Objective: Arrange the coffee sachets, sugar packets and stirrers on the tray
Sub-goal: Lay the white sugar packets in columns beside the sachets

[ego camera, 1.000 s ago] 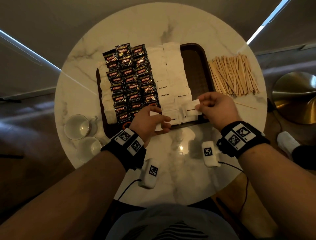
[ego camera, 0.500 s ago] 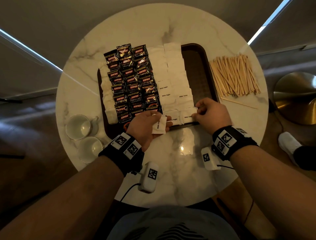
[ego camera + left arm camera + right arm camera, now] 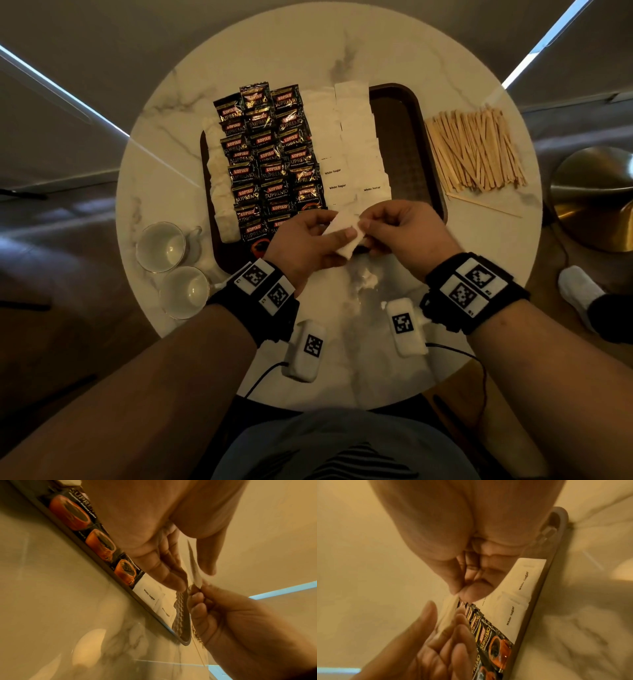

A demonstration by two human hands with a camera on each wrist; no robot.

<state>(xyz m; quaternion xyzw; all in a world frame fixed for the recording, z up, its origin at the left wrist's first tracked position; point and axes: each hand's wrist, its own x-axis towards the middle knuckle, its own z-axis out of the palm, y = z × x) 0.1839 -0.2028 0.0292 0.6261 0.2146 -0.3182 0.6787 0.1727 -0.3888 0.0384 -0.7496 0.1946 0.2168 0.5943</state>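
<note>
both hands met over the near edge of the tray (image 3: 430,147), holding one white sugar packet (image 3: 344,233) between them, lifted clear of the rows below. the left hand (image 3: 301,240) gripped it with the thumb on top and the fingers curled underneath; the right hand (image 3: 404,233) pinched its near right corner between thumb and forefinger, the other fingers folded in. from the right wrist view the packet showed edge-on, with the left hand's fingers (image 3: 453,635) spread under it.

below the hands, on the brown tray, two columns of sugar packets (image 3: 342,144) ran away from the person, some face up with "white sugar" readable. left of them lay three columns of black coffee sachets (image 3: 270,161), overlapping like shingles, and a further pale column of packets (image 3: 219,178) lay along the tray's left edge. the right strip of the tray showed bare, patterned brown.

the wooden stirrers (image 3: 476,150) lay in a loose heap on the marble table (image 3: 164,137), just right of the tray and off it, one stray stick (image 3: 483,205) near them. two empty cups (image 3: 171,267) stood at the table's left.
</note>
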